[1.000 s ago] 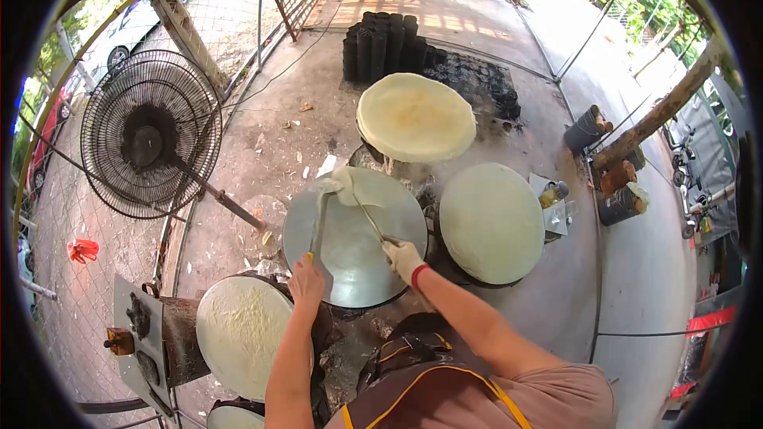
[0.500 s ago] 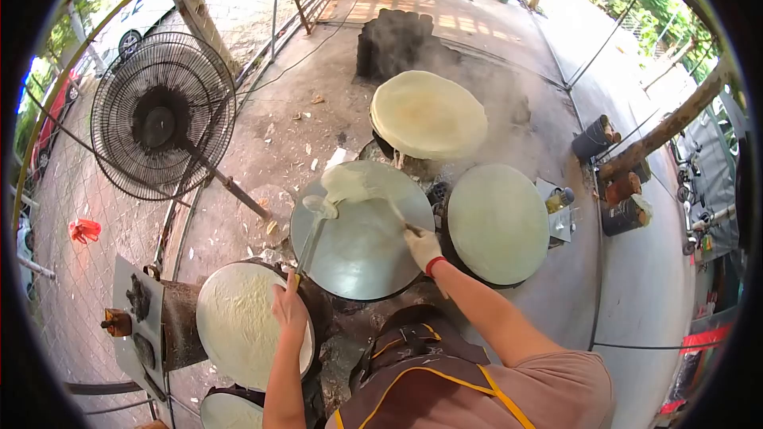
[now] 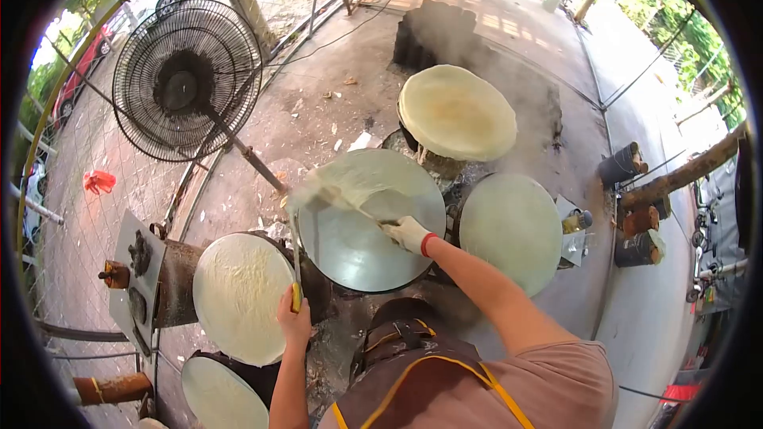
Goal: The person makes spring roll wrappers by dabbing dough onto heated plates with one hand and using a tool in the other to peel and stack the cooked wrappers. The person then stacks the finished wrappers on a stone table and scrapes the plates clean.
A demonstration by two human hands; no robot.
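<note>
Head view: left hand grips ladle; right hand grips spreader on griddle.

I see my right hand, gloved in white, gripping a thin spreader that runs toward ten o'clock across the middle griddle, its tip in a smear of pale batter along the griddle's far-left edge. My bare left hand, at seven o'clock from the griddle, grips a ladle by its yellow-ended handle, the shaft pointing up to the griddle's left rim. Batter-covered rounds sit at twelve, three and eight o'clock. A fan stands at ten o'clock.
</note>
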